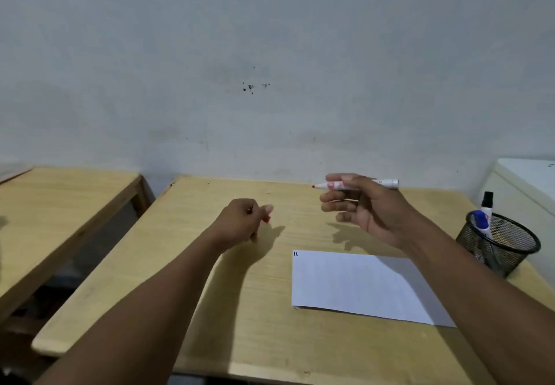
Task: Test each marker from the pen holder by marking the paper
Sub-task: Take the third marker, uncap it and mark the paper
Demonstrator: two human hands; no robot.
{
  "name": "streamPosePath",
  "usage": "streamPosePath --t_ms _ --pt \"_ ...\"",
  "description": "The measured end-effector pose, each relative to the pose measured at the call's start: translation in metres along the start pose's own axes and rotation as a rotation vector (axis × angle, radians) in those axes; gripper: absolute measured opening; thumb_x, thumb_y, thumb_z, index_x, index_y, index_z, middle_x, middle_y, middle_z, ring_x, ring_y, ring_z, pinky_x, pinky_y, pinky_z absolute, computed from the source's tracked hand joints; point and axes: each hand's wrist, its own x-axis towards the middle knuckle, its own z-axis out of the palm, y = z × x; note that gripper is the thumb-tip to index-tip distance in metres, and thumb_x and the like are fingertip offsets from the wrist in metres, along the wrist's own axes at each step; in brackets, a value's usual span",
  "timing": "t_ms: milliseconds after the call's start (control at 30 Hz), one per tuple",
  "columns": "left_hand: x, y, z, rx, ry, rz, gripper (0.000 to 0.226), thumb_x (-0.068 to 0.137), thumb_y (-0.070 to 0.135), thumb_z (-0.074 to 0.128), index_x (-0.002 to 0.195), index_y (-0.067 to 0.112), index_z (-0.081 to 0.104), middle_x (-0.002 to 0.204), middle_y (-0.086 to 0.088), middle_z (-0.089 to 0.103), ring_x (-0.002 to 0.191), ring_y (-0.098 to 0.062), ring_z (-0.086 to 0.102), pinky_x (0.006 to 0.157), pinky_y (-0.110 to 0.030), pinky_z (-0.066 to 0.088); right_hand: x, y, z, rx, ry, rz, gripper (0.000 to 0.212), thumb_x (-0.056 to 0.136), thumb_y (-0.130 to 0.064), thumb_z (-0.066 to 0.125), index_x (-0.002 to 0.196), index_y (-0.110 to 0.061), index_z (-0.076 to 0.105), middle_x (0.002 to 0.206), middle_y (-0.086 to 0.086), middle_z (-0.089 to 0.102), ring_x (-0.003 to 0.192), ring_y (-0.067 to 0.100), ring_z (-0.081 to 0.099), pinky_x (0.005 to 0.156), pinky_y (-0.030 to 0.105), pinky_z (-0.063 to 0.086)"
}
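My right hand (pixel 365 208) holds an uncapped red marker (pixel 333 185) level above the desk, its red tip pointing left. My left hand (pixel 243 222) is closed on the marker's red cap (pixel 267 219), which peeks out between the fingers. The white paper (pixel 354 282) lies on the wooden desk (pixel 240 309) below and in front of my right hand, with two short dark strokes (pixel 295 254) at its top left corner. The black mesh pen holder (pixel 500 242) stands at the desk's right edge with a blue-capped marker (pixel 482 219) and a black-capped marker (pixel 487 201) in it.
A second wooden table (pixel 54 201) stands to the left across a narrow gap. A white cabinet (pixel 525 183) sits behind the pen holder on the right. A grey wall (pixel 270 54) runs along the back edge of the desk.
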Motion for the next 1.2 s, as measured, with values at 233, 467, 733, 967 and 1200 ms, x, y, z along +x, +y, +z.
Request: streamPosePath --t_ms 233,467,733,967,1200 --pt "-0.003 -0.008 0.021 0.585 -0.141 0.031 0.023 0.08 0.043 0.073 0.077 0.026 0.059 0.081 0.011 0.064 0.079 -0.011 0.06 0.063 -0.027 0.042 -0.01 0.065 0.017 -0.314 0.158 0.004 0.011 0.089 -0.005 0.067 0.081 0.002 0.07 0.061 0.022 0.066 0.043 0.025 0.055 0.042 0.024 0.037" --pt "-0.004 -0.009 0.021 0.479 -0.201 -0.046 0.036 0.072 0.054 0.076 0.09 0.024 0.064 0.089 0.006 0.069 0.087 -0.018 0.065 0.076 -0.03 0.05 -0.012 0.093 0.023 -0.337 0.227 0.024 0.015 0.089 -0.009 0.069 0.086 0.006 0.067 0.078 0.034 0.074 0.059 0.031 0.065 0.045 0.025 0.029" --pt "-0.011 0.009 0.028 0.599 -0.329 -0.087 0.07 0.058 0.064 0.088 0.103 0.025 0.052 0.094 0.01 0.068 0.084 -0.01 0.062 0.078 -0.03 0.051 -0.013 0.096 0.024 -0.387 0.238 0.007 0.015 0.088 -0.009 0.07 0.086 0.005 0.069 0.074 0.022 0.078 0.051 0.024 0.065 0.041 0.023 0.039" --pt "-0.011 0.01 0.029 0.615 -0.334 -0.102 0.071 0.057 0.067 0.087 0.104 0.027 0.051 0.096 0.011 0.067 0.087 -0.009 0.062 0.073 -0.029 0.05 -0.008 0.102 0.022 -0.441 0.205 -0.021 0.012 0.075 -0.008 0.076 0.077 0.001 0.07 0.068 0.023 0.075 0.057 0.026 0.071 0.061 0.039 0.059" --pt "-0.006 0.003 0.025 0.524 -0.305 -0.08 0.044 0.067 0.052 0.086 0.091 0.029 0.058 0.091 0.011 0.069 0.088 -0.013 0.065 0.076 -0.029 0.052 -0.011 0.091 0.025 -0.332 0.217 0.041 0.006 0.081 -0.004 0.068 0.076 0.0 0.066 0.063 0.023 0.068 0.047 0.023 0.059 0.046 0.027 0.04"
